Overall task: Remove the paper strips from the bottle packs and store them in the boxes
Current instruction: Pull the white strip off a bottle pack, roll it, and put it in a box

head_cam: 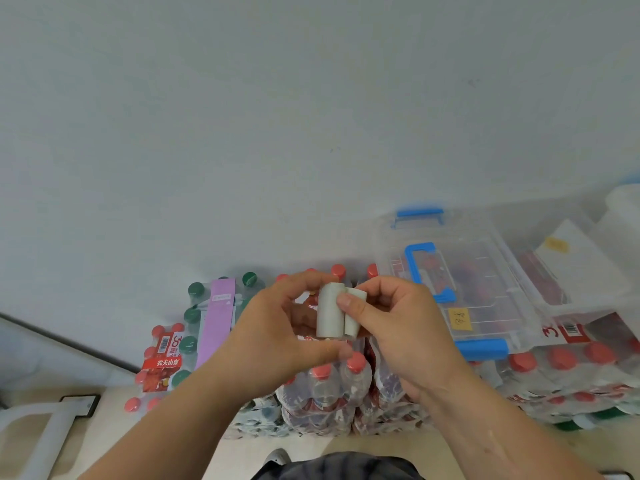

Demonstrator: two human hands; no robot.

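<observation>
Folded white paper strip [334, 311] pinched between left hand [277, 337] and right hand [398, 327] at frame centre, above red-capped bottle packs [332, 393]; clear lidded box [460, 278] at right.

Two hands are in view: the left hand [277, 327] and the right hand [398, 327]. Between them is one folded white paper strip [334, 317]. One purple paper strip [218, 323] lies over a pack of green-capped bottles [195, 318]. Two clear boxes show, one with blue latches [460, 278], one further right [568, 268]. Red-capped bottle packs [561, 368] are too many and too overlapped to count.
</observation>
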